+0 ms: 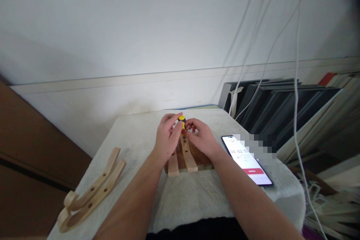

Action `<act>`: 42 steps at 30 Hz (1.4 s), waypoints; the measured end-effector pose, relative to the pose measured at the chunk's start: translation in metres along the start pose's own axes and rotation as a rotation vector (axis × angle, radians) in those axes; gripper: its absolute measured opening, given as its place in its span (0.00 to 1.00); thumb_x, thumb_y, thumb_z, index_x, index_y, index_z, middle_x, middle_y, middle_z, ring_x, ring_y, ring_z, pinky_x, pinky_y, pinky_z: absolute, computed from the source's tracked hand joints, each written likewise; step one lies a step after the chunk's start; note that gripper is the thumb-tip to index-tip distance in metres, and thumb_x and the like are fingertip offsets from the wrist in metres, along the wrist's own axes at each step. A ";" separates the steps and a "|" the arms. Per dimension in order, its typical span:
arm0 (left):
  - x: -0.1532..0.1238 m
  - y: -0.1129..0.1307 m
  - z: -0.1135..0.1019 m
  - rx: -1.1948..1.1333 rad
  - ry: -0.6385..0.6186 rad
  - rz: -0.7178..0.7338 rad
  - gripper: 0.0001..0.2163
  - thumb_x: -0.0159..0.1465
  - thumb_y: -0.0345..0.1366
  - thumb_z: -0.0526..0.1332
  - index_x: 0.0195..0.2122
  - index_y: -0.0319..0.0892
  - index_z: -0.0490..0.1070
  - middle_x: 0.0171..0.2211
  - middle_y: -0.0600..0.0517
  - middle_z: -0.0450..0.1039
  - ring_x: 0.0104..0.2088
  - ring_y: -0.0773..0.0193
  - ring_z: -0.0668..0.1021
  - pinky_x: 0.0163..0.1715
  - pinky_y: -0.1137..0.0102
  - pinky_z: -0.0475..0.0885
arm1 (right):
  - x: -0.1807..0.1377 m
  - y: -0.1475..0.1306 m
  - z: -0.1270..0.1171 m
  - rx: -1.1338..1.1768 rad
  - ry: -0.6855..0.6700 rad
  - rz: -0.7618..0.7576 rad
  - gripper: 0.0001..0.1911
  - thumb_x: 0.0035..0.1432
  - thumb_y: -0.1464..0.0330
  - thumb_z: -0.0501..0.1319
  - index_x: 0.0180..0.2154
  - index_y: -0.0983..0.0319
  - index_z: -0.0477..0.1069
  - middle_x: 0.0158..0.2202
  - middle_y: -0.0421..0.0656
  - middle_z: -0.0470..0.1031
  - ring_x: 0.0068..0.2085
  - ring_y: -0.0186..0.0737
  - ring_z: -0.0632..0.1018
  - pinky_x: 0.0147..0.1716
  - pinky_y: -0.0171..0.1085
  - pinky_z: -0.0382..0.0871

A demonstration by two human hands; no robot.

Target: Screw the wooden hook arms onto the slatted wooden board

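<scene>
My left hand (168, 135) is closed around a short, stubby screwdriver (182, 118) with a yellow and black handle, which stands upright. Close against its lower end, my right hand (201, 137) has its thumb and fingers curled in; what they pinch is hidden. Below both hands lies a dark brown wooden board (203, 159). Two pale wooden pieces rest on it: a curved one with holes (186, 154) under the screwdriver, and another (173, 165) to its left, partly covered by my left hand.
Two more curved wooden hooks (105, 184) with holes lie at the table's left. A phone (247, 163) showing a timer is on the right of the white tablecloth (135, 131). White cables (296, 101) hang at right, before dark panels (284, 108). A wall stands behind.
</scene>
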State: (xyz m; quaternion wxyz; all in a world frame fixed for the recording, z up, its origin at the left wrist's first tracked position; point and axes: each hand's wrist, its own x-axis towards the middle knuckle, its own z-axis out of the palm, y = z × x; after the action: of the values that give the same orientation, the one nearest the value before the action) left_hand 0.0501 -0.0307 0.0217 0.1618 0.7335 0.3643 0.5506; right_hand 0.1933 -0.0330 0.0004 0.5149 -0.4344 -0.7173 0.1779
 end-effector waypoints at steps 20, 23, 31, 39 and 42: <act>0.001 -0.002 0.000 0.070 0.051 -0.041 0.09 0.58 0.37 0.62 0.39 0.41 0.73 0.33 0.50 0.75 0.28 0.67 0.71 0.27 0.73 0.67 | 0.001 0.000 0.002 0.000 0.011 0.023 0.07 0.49 0.68 0.61 0.33 0.61 0.68 0.30 0.39 0.71 0.31 0.36 0.69 0.32 0.36 0.63; 0.000 -0.003 -0.001 0.065 0.014 -0.011 0.11 0.61 0.36 0.58 0.43 0.41 0.73 0.36 0.50 0.75 0.30 0.67 0.72 0.31 0.72 0.68 | 0.000 -0.002 0.000 0.019 -0.003 -0.011 0.07 0.52 0.69 0.59 0.36 0.60 0.70 0.33 0.40 0.73 0.33 0.36 0.70 0.34 0.36 0.63; 0.001 -0.001 0.001 0.074 0.075 -0.078 0.11 0.56 0.38 0.63 0.40 0.40 0.72 0.33 0.50 0.74 0.29 0.67 0.71 0.25 0.74 0.66 | 0.001 0.000 0.002 -0.001 0.030 0.025 0.05 0.48 0.71 0.60 0.32 0.60 0.68 0.30 0.39 0.71 0.32 0.36 0.70 0.33 0.37 0.64; 0.000 -0.004 0.000 0.059 0.026 -0.063 0.10 0.61 0.37 0.58 0.42 0.41 0.73 0.35 0.50 0.75 0.32 0.66 0.73 0.32 0.72 0.68 | 0.000 -0.002 0.000 0.025 0.007 -0.045 0.09 0.53 0.70 0.58 0.38 0.61 0.71 0.36 0.42 0.75 0.34 0.36 0.72 0.34 0.37 0.64; -0.001 -0.003 0.000 0.037 0.014 -0.062 0.11 0.62 0.37 0.57 0.43 0.41 0.73 0.36 0.49 0.75 0.33 0.65 0.74 0.33 0.71 0.69 | 0.001 -0.002 0.000 0.005 0.005 -0.034 0.06 0.52 0.71 0.58 0.35 0.61 0.71 0.33 0.41 0.74 0.32 0.36 0.71 0.34 0.37 0.64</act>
State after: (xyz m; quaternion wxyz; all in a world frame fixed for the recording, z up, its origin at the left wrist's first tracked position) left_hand 0.0492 -0.0290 0.0187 0.1628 0.7209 0.3980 0.5436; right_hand 0.1925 -0.0336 0.0019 0.5210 -0.4211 -0.7228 0.1698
